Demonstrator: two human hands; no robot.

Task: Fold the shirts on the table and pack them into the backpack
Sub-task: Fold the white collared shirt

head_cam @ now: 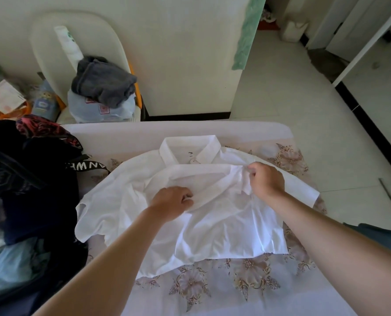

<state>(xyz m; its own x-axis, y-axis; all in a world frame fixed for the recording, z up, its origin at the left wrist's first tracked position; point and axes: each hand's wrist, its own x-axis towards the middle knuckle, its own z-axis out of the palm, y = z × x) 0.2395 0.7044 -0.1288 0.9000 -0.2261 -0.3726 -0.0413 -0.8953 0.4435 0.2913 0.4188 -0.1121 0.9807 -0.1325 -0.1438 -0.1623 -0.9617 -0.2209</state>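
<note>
Both bare forearms (121, 258) reach in from the near edge, over a table (212, 290) covered with a pale cloth printed with flowers.

Fingers of the left hand (171, 202) are curled, and together with the thumb they pinch a fold of cloth at the middle of the white shirt (224, 226). Fingers of the right hand (266, 179) are curled too and pinch a gathered edge of the same shirt, farther away and more to the right, near its right shoulder. Between the two hands the cloth is raised in wrinkles, and a folded-over layer crosses the chest just below the collar.

This shirt lies spread on the middle of the table, with its collar at the far side and its hem at the near side. One short sleeve points left and the other points right.

At the left edge of the table stands a dark backpack (30, 179), and its strap with white letters (85, 166) lies just beside the left shoulder of the shirt. Behind the table, far left, a pale chair (53, 42) carries a grey garment (103, 80) on top of a plastic bag (94, 112).
</note>
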